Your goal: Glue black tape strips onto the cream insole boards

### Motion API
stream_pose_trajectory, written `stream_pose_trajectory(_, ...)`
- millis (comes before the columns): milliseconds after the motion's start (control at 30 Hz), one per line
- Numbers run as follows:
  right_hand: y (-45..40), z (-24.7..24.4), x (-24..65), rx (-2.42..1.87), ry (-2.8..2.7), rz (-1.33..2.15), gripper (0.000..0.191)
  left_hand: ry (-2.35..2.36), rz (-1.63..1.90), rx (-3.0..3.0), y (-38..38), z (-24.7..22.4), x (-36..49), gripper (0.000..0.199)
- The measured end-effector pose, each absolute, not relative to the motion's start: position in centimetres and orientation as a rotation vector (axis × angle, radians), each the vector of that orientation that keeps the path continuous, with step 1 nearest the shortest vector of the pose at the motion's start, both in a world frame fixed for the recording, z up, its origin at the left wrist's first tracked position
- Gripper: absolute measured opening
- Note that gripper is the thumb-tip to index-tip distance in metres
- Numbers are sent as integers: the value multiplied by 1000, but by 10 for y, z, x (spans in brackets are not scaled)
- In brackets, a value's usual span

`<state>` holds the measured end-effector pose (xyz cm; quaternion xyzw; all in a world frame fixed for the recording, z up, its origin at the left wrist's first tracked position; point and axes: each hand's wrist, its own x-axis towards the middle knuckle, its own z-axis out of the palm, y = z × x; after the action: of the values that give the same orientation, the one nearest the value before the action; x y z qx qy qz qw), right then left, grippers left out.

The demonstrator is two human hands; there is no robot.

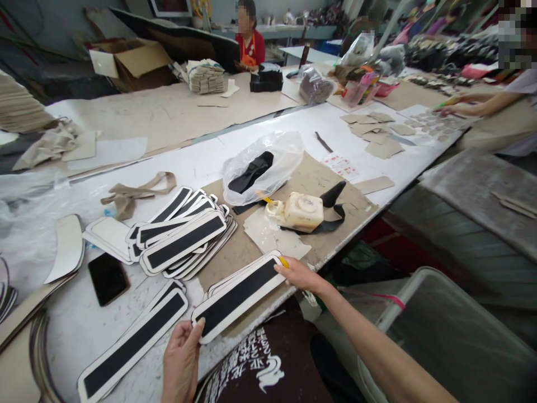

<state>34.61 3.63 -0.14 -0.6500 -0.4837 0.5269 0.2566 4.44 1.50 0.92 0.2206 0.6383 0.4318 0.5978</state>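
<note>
Both hands held one long black-and-white strip [239,296] at the table's near edge: left hand [181,358] gripping its near end, right hand [298,274] pinching the far end beside a yellow tool [284,261]. Two strips [134,344] lay left; a fanned pile [182,238], phone [108,277] and glue bottle [298,211] sat behind.

Two hands, the left hand [181,358] and right hand [298,274], work among three groups of black-and-white strips [184,238]. One phone [108,277], one plastic bag [262,165] and one cream bottle [298,211] lie on the table [293,129].
</note>
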Motion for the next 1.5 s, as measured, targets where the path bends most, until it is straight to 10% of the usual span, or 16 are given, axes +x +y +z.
stream_pose_trajectory(1500, 68, 22, 341, -1318, -1084, 1945, 35, 1105, 1223, 82, -2, 44, 65, 35)
